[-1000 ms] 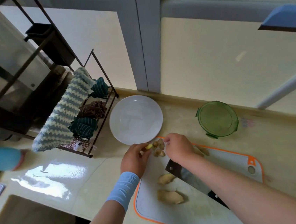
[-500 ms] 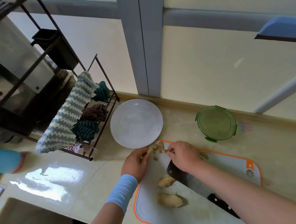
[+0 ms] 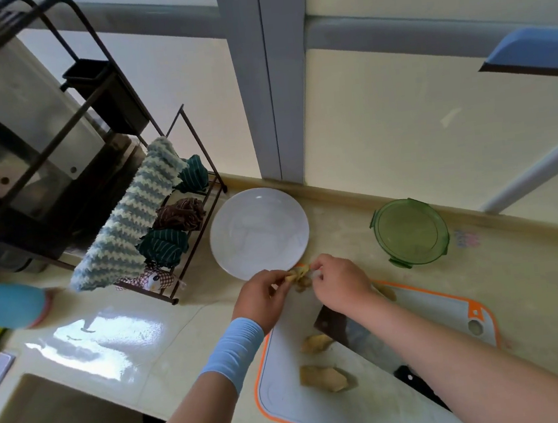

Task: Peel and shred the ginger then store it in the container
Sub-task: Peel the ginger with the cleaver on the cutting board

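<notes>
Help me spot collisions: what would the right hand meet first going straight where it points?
The right hand meets the ginger piece it pinches, then the left hand; beyond, perhaps the white plate.

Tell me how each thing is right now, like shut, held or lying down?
Green round plastic container: lid on.
White round plate: bare.
Black-handled steel cleaver: lying flat on white orange-rimmed cutting board.
Small ginger piece: pinched between left hand and right hand.
Two tan ginger chunks: loose on board.

The pale countertop point(image 3: 181, 342) shone glossy; the round white plate point(image 3: 259, 234) was smooth (faintly sheened). The round green plastic container point(image 3: 410, 232) looked translucent, the blue-and-white striped cloth point(image 3: 126, 244) nubbly knit.
</notes>
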### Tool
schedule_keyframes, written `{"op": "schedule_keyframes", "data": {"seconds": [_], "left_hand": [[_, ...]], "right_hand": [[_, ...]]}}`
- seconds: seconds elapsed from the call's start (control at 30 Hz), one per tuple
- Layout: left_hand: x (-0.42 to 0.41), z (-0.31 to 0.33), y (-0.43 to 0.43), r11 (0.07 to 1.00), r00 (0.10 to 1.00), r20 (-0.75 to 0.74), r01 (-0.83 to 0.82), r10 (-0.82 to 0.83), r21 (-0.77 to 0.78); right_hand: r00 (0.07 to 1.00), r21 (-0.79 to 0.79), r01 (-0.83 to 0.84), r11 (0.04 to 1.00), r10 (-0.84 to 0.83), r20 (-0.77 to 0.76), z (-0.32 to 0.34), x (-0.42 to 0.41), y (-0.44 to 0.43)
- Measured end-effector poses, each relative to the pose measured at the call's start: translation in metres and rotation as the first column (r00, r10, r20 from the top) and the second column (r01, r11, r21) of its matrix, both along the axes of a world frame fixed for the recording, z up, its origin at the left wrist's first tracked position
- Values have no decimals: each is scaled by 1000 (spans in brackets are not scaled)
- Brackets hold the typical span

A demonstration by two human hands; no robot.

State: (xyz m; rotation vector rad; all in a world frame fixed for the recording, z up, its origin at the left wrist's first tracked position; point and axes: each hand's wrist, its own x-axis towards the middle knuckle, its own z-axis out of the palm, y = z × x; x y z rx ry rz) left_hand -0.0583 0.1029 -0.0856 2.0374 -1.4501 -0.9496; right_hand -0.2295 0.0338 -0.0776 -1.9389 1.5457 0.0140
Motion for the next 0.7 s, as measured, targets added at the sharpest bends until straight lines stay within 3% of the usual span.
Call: {"op": "schedule_keyframes", "data": {"seconds": [0.13, 0.23, 0.37, 0.53, 0.63, 0.7], "left_hand": [[-15, 4, -8, 1000, 998, -50, 25, -25, 0], [-39, 11, -18, 999, 994, -105, 20, -24, -37], [-74, 18, -29, 985, 980, -111, 169, -166, 18], [-110, 10, -40, 862, 842, 184, 494, -507, 110], [-126, 0, -43, 830, 799, 229, 527, -557, 181], [-135, -3, -46, 838, 804, 242, 500, -543, 219]], "right_hand": [[902, 230, 128, 965, -210, 378, 10, -10, 4], [826, 308, 225, 924, -349, 444, 14, -27, 5], [816, 287, 347, 893, -438, 378, 21, -71, 6], [921, 130, 364, 922, -377, 95, 12, -138, 22], [905, 115, 423, 899, -426, 2, 1, -159, 26], [867, 144, 490, 860, -498, 21, -8, -164, 25]]}}
